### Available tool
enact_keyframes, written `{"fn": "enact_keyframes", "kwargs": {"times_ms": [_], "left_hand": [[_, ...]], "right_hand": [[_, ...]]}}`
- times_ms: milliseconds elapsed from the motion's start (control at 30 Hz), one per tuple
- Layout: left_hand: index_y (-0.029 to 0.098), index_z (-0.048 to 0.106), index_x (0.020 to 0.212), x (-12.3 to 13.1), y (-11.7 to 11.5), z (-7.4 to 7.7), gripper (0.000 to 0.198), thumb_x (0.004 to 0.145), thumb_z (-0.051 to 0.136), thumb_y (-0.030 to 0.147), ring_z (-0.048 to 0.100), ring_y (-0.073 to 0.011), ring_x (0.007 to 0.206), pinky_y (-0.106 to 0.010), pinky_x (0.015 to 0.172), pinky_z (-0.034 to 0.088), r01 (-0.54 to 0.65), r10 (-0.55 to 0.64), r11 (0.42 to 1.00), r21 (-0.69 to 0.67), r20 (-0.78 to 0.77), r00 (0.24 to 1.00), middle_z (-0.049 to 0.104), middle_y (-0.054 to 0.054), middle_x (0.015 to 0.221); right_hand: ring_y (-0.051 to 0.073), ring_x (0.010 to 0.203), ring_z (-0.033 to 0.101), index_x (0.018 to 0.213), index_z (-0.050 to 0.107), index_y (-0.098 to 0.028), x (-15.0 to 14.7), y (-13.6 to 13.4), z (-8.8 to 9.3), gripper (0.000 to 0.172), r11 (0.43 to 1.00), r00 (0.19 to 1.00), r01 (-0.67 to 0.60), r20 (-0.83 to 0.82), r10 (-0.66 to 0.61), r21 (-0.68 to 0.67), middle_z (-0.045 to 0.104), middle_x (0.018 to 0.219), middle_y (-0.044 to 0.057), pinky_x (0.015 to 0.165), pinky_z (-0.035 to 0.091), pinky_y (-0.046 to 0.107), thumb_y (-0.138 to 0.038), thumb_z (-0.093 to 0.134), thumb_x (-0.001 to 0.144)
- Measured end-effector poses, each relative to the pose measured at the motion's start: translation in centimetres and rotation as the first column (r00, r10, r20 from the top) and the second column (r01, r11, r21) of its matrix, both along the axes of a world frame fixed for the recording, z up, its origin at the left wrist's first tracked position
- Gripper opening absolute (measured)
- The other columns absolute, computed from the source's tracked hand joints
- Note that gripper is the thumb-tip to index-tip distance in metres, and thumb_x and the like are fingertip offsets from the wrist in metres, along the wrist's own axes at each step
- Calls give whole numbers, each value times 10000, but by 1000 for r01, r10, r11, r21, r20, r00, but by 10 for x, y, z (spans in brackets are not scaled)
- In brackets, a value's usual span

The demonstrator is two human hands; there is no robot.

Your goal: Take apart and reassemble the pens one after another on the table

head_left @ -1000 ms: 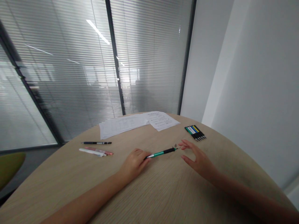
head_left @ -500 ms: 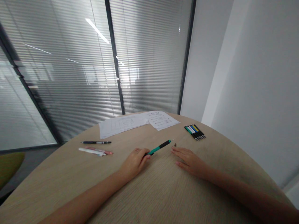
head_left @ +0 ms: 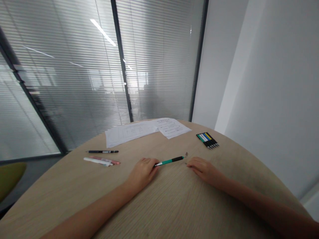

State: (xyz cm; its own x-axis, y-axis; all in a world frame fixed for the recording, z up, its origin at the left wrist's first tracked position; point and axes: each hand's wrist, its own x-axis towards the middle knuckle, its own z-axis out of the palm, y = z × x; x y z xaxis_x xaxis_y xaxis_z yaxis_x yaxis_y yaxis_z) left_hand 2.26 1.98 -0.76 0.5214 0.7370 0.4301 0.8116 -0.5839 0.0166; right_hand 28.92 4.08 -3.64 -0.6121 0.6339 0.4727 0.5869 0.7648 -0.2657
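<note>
My left hand (head_left: 144, 172) is closed round the rear end of a green pen (head_left: 168, 161) with a black grip, held just above the table. The pen's front end points right, towards my other hand. A tiny dark metallic piece (head_left: 186, 154) lies on the table just past that end. My right hand (head_left: 203, 171) rests low over the table to the right, thumb and fingers pinched together. A small pointed piece (head_left: 186, 163) shows at its fingertips; its exact kind is too small to tell.
Several pens (head_left: 207, 140) lie in a neat row at the right. On the left are a black pen (head_left: 102, 151), a white pen (head_left: 97, 161) and a pink pen (head_left: 106, 160). Printed papers (head_left: 132, 132) spread across the back of the round wooden table (head_left: 159, 212). A glass wall with blinds (head_left: 159, 66) stands behind.
The green pen has turned, its front end dropping nearer the table. My right hand has drawn its stretched fingers into a pinch, with a small piece now showing at the tips.
</note>
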Motion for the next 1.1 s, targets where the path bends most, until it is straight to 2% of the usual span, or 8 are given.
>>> {"fn": "enact_keyframes", "kwargs": {"times_ms": [100, 200, 400, 667, 1100], "left_hand": [[155, 527, 849, 1, 0, 0, 154, 808, 391, 214, 569, -172, 723, -300, 661, 431, 18, -18, 1000, 5, -15, 1000, 630, -53, 768], [151, 529, 843, 1, 0, 0, 155, 813, 393, 218, 568, -173, 715, -303, 653, 432, 25, -25, 1000, 10, -25, 999, 629, -53, 762], [147, 529, 846, 1, 0, -2, 143, 810, 407, 211, 566, -180, 720, -316, 658, 431, 34, -34, 999, 9, -31, 999, 629, -54, 779], [141, 535, 831, 1, 0, -1, 124, 796, 426, 191, 570, -183, 718, -321, 653, 434, 15, -14, 1000, 8, -53, 998, 630, -56, 767], [144, 539, 830, 2, 0, -1, 138, 799, 415, 197, 571, -189, 714, -326, 648, 433, 7, -8, 1000, -7, -32, 999, 630, -61, 768]], "right_hand": [[147, 880, 521, 926, 549, -186, 0, -1, 2, 260, 1000, 1000, 11, 0, -11, -9, 571, 897, 56, 790, 427, 287, -74, 392, 751], [146, 877, 520, 1013, 524, -212, 2, 0, 1, 332, 996, 996, 87, 6, -87, -12, 545, 931, 46, 775, 431, 281, -76, 412, 732], [128, 695, 546, 773, 605, -206, 6, 2, 1, 145, 970, 972, 229, 72, -223, -80, 540, 806, 23, 637, 441, 248, -180, 465, 748], [117, 608, 523, 731, 579, -184, 4, -1, 5, 156, 948, 947, 319, 30, -319, -2, 542, 765, 21, 582, 414, 240, -188, 426, 764], [99, 566, 504, 749, 566, -200, 7, -1, 6, 144, 965, 961, 261, -97, -257, 23, 544, 742, 14, 579, 426, 229, -201, 423, 764]]}}
